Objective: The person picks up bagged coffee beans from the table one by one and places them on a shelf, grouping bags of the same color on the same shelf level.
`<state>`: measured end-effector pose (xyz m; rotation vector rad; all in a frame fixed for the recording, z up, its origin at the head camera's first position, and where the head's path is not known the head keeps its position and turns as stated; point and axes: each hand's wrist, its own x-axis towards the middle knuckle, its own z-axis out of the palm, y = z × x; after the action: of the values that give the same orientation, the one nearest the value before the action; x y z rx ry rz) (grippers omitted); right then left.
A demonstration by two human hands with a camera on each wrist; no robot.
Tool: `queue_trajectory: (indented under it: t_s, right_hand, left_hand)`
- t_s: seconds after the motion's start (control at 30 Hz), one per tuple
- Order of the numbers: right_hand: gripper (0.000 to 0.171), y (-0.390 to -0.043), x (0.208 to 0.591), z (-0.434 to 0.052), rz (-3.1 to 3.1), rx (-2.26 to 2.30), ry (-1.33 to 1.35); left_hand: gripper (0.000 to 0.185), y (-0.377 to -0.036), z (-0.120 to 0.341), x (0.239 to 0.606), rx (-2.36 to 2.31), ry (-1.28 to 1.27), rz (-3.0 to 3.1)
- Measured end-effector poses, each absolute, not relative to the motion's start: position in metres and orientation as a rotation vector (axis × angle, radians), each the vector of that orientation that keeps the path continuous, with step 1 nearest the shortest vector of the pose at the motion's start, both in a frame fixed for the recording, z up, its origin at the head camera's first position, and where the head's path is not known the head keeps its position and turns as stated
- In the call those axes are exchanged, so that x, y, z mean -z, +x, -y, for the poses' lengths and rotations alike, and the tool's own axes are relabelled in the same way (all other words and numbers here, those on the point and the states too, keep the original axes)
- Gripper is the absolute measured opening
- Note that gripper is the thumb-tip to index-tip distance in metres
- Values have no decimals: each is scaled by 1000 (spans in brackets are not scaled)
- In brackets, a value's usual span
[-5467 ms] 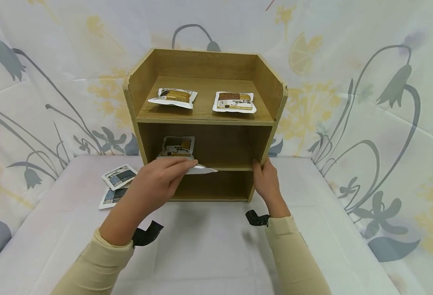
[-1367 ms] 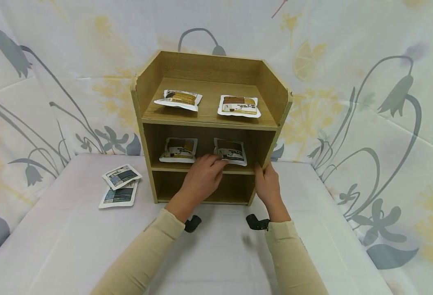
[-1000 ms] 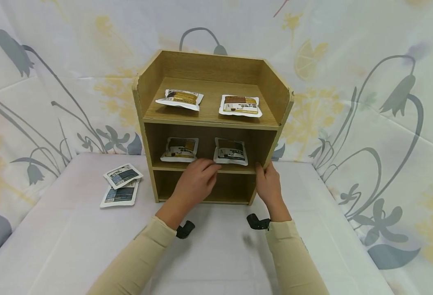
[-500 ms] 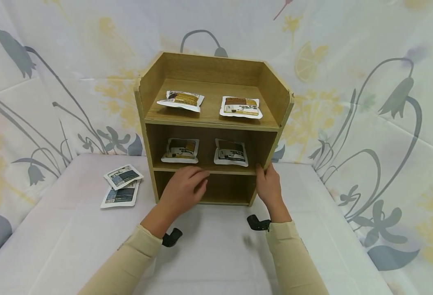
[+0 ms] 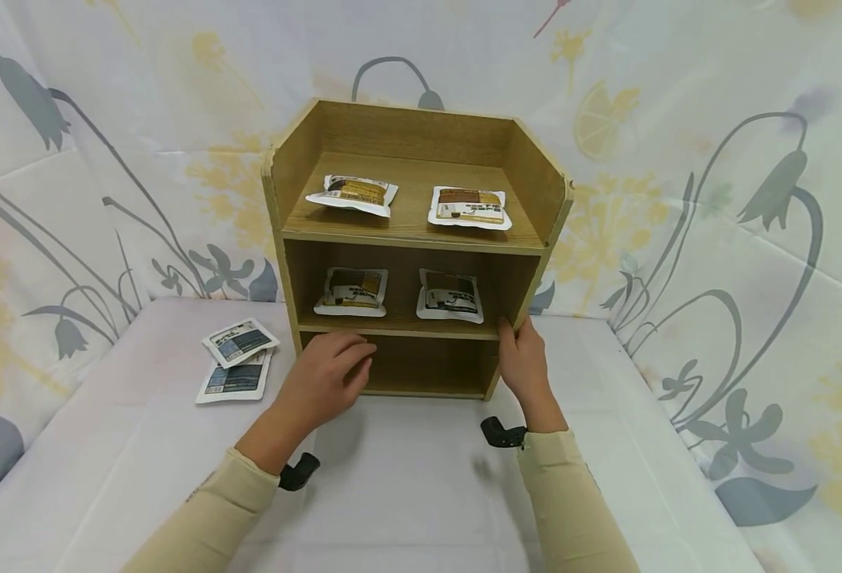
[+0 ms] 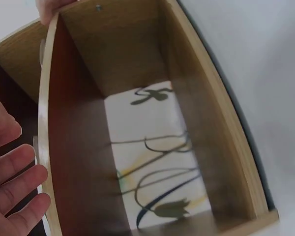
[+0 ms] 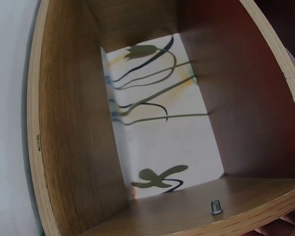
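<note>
So there's this little wooden shelf unit (image 5: 414, 239) with an oak-look grain, three tiers, angled side walls up top and an open back on the lowest tier, sitting toward the far edge of the surface (image 5: 407, 485), which is covered in a soft, slightly wrinkled white cloth. The left hand (image 5: 324, 378) hovers right in front of the bottom opening, just under the front lip of the middle shelf, fingers (image 6: 10, 172) loosely spread and holding nothing. The right hand (image 5: 524, 362) grips the unit's right front upright at about middle-shelf height, with fingers curled round the wood edge. Four flat, crinkly foil-type packets with white borders lie in the unit: two on the top tier, a yellowish one (image 5: 352, 193) on the left and a brownish one (image 5: 469, 207) on the right, and two on the middle tier (image 5: 352, 290) (image 5: 450, 295), side by side but not touching. Two more packets with bluish labels (image 5: 237, 360) lie overlapping on the surface, near its far left corner, well apart from the unit. Through the bottom tier's open back you can see the floral backdrop cloth (image 7: 157, 113).
</note>
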<state>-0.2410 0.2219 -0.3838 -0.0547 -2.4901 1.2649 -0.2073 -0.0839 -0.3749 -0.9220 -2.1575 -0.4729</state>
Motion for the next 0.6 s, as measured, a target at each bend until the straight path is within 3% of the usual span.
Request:
queue_trajectory:
  t_s: [0.6]
  right_hand:
    - [48, -241, 386, -223, 2490, -1261, -67]
  left_hand:
    - [19, -207, 144, 388, 359, -835, 2288]
